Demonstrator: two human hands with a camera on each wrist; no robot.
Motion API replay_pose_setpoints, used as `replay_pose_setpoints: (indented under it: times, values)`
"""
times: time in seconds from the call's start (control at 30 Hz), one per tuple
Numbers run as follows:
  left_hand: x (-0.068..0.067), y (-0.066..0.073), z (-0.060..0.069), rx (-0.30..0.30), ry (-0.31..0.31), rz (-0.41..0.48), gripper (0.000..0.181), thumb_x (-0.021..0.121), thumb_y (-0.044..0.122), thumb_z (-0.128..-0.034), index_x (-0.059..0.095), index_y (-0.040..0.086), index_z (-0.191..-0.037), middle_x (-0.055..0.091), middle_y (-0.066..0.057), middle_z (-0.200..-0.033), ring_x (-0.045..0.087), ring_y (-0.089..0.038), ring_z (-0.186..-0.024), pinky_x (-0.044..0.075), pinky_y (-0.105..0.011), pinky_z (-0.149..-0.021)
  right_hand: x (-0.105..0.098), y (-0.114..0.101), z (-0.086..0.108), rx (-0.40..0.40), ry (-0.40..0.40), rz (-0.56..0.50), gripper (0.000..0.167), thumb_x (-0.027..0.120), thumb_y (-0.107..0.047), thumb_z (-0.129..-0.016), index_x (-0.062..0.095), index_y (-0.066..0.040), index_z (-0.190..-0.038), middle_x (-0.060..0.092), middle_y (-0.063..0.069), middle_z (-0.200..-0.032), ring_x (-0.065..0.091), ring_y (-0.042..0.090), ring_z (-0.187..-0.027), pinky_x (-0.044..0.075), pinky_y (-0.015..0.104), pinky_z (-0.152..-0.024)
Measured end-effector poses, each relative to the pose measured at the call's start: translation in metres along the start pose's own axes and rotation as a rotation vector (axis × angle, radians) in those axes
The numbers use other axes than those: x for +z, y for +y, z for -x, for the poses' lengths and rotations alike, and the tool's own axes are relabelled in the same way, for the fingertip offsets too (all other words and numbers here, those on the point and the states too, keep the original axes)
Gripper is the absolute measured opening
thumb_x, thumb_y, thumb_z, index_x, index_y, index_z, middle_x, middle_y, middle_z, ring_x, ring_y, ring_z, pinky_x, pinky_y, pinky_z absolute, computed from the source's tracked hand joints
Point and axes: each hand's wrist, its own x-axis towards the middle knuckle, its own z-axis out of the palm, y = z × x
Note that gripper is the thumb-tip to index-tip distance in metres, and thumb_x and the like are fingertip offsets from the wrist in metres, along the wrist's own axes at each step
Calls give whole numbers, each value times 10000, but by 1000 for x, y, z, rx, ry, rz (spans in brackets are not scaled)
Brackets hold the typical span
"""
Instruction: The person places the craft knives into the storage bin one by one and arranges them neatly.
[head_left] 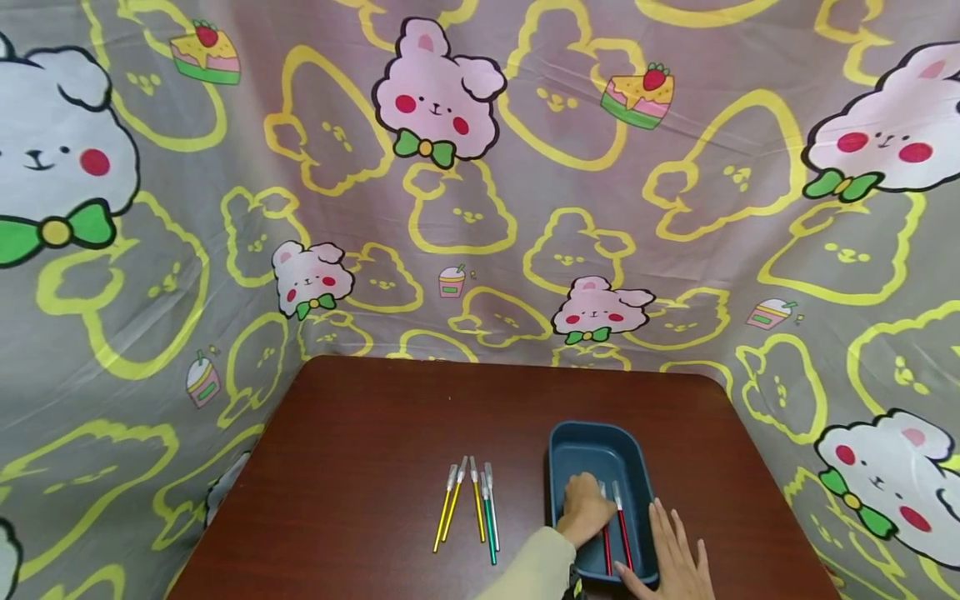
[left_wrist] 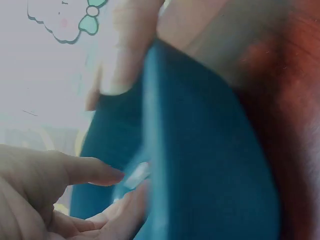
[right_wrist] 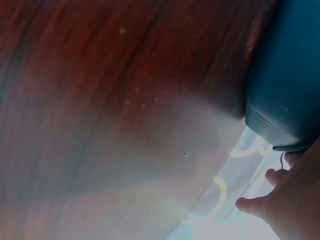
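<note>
My left hand [head_left: 587,508] reaches down inside the dark blue tray [head_left: 596,428]. In the left wrist view its fingers pinch near a whitish tip, apparently a craft knife's cap [left_wrist: 137,174]; the rest of that knife is largely hidden. Two red-handled craft knives [head_left: 624,531] lie lengthwise in the tray, one partly covered by the hand. Against the tray's near right side rests my right hand [head_left: 677,557], fingers spread and straight, thumb over the rim. Left of the tray, several craft knives with gold, green and silver handles [head_left: 477,504] lie on the table.
The brown table [head_left: 360,450] has rounded far corners. A cartoon-printed cloth [head_left: 465,200] hangs behind it and along both sides. The tray stands on the table's right half, near the front.
</note>
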Motion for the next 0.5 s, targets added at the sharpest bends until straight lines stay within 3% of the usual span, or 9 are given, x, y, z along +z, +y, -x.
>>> replay_pose_setpoints:
  times: [0.1,0.23,0.33,0.5]
  values:
    - [-5,2,-5,10,-5,-61,396,893,162,-716,533,150,-550,467,33,-444,513,-152,-430,474,-291,-480,-1,1,0,-3,-3,-8,1218,696,-719,-867,42,-119,-1701,249,201,-1711,275,496,-1482,143,823,-1081]
    - [20,-24,-26,-2,-34,-104,418,887,253,-722,521,191,-529,437,69,-416,482,-139,-427,462,-328,-499,0,2,-1,-6,-12,-8,1231,686,-735,-864,22,-122,-1700,262,212,-1698,271,496,-1475,142,828,-1078]
    - [43,-53,-46,0,-40,-121,412,885,314,-739,544,221,-525,474,85,-457,512,-140,-469,485,-370,-545,0,1,-2,-1,-25,-7,1235,684,-740,-862,30,-109,-1698,280,223,-1684,269,499,-1472,141,831,-1080]
    - [41,-75,-57,53,19,-91,362,884,371,-729,559,270,-604,505,134,-574,547,-135,-583,489,-394,-595,-3,-2,-2,19,-52,-7,1249,676,-756,-859,22,-98,-1696,299,240,-1664,259,511,-1474,129,836,-1083]
